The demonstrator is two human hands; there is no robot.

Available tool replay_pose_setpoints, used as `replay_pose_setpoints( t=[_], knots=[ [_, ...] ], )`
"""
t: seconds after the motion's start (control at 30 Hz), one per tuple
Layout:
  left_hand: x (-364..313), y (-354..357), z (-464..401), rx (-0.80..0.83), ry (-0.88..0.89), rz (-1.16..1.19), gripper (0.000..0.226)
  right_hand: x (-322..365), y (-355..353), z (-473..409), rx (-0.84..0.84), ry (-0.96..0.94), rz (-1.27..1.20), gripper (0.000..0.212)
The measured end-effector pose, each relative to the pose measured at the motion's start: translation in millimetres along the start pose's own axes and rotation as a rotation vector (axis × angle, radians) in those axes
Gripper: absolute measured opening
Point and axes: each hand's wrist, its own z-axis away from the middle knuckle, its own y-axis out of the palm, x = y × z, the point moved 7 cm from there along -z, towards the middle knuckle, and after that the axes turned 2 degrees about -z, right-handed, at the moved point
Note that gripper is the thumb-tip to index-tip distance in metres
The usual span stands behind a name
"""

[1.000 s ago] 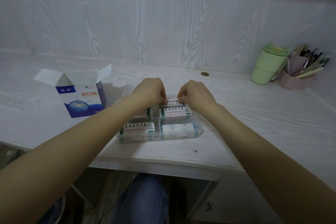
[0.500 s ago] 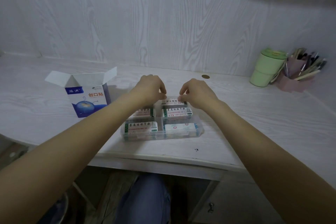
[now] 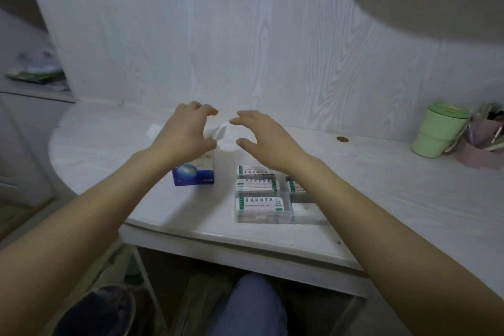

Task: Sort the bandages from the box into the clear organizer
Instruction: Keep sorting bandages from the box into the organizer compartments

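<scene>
On a shelf at the far left lies a blurred green-and-white bundle. Moving right, the white wood-grain counter begins with a rounded edge. On it stands the blue-and-white bandage box, upright, its top flaps open. The left hand hovers over the box with fingers spread and bent like a claw, holding nothing; whether its thumb touches a flap cannot be told. The right hand hovers just beside it, over the gap between box and organizer, fingers likewise apart and curved, empty. The two hands face each other above the open flaps, near but not touching.

Just right of the box sits the clear organizer on the counter. Its compartments hold stacks of bandages with green-edged white wrappers; the right forearm crosses over the organizer's right side and hides part of it.

Farther right, a small brown round mark shows on the counter near the wall. At the far right stand a pale green cup with a lid and, touching it, a pink holder full of pens.
</scene>
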Motion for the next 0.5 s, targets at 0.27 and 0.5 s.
replay_pose_setpoints(
  t=[0.27, 0.5],
  knots=[
    [59, 28, 5, 0.415, -0.027, -0.251, 0.088, 13, 37, -17, 0.154, 0.136, -0.098, 0.036],
    [67, 14, 28, 0.159, 0.083, -0.067, 0.089, 26, 40, 6, 0.107, 0.108, -0.087, 0.033]
  ],
)
